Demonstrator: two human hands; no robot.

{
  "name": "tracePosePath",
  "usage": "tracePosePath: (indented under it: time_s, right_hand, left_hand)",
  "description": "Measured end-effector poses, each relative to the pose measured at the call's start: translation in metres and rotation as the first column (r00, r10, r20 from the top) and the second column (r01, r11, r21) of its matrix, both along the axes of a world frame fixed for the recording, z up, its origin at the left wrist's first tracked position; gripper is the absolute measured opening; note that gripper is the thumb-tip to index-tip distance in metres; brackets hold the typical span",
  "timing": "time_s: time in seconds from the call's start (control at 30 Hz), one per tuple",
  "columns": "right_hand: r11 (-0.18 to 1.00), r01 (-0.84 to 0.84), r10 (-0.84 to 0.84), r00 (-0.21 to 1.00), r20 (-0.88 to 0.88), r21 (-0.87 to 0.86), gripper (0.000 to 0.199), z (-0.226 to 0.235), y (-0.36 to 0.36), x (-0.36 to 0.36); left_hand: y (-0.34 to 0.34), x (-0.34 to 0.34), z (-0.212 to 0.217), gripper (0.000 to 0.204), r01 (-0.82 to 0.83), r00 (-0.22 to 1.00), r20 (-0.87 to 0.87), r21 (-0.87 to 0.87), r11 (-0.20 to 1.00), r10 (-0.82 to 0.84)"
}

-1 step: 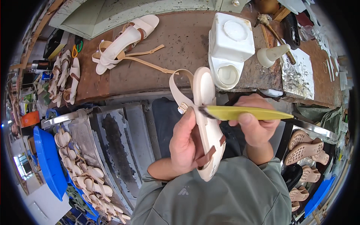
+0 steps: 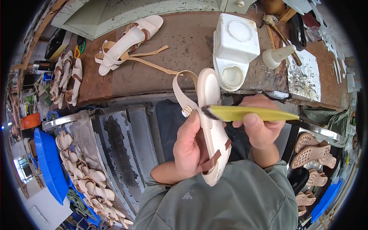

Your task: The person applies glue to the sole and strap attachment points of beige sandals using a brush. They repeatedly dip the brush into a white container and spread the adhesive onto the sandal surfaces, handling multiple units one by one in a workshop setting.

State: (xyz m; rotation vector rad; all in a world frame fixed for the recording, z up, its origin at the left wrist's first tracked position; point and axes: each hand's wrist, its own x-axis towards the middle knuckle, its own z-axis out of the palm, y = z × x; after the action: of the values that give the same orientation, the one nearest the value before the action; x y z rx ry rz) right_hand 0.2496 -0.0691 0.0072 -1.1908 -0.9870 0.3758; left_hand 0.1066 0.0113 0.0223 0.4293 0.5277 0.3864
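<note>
My left hand (image 2: 187,147) is closed around the side of a cream sandal (image 2: 211,134), held upright in front of me with its ankle strap and gold buckle to the left. In my right hand (image 2: 260,124) is a brush (image 2: 245,113) with a flat yellow-green handle, pinched between thumb and fingers. Its dark bristles lie at the sandal's edge near the middle of its length, by my left thumb; whether they touch it I cannot tell. A brown strip crosses the sandal's lower part.
On the brown workbench (image 2: 184,50) ahead lie a pair of cream sandals (image 2: 124,46), a white plastic dispenser (image 2: 235,42) with a round cup, and a cone-shaped bottle (image 2: 278,56). More sandals (image 2: 90,180) fill a rack at left; tan soles (image 2: 311,153) sit at right.
The brush's bristle end has shifted very slightly up along the sandal. My left hand and the sandal are nearly unchanged.
</note>
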Motion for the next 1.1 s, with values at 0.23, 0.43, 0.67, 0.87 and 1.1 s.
tracePosePath:
  time_s: [0.23,0.43,0.67,0.87,1.1]
  right_hand:
    - [0.979,-0.109,0.070,0.973,0.219,0.173,0.017,0.006,-0.008,-0.006]
    - [0.970,-0.073,0.028,0.981,0.192,0.231,0.017,0.013,-0.027,-0.026]
    - [0.963,-0.124,0.088,0.984,0.156,0.239,0.017,0.014,-0.056,-0.038]
    - [0.990,-0.045,0.024,0.987,0.161,0.132,0.015,0.031,-0.057,-0.021]
    - [0.946,-0.125,0.042,0.963,0.267,0.301,0.019,0.029,-0.058,-0.041]
  left_hand:
    - [-0.019,-0.012,0.016,0.047,-0.065,0.996,0.060,-0.042,0.997,0.068]
    - [-0.033,-0.018,0.023,0.047,-0.085,0.993,0.083,0.019,0.996,0.083]
    - [-0.045,-0.024,0.024,0.048,-0.111,0.984,0.155,0.151,0.982,0.087]
    - [-0.058,-0.027,0.040,0.047,-0.126,0.989,0.091,0.118,0.985,0.116]
    - [-0.055,-0.029,0.038,0.048,-0.114,0.981,0.172,0.146,0.983,0.088]
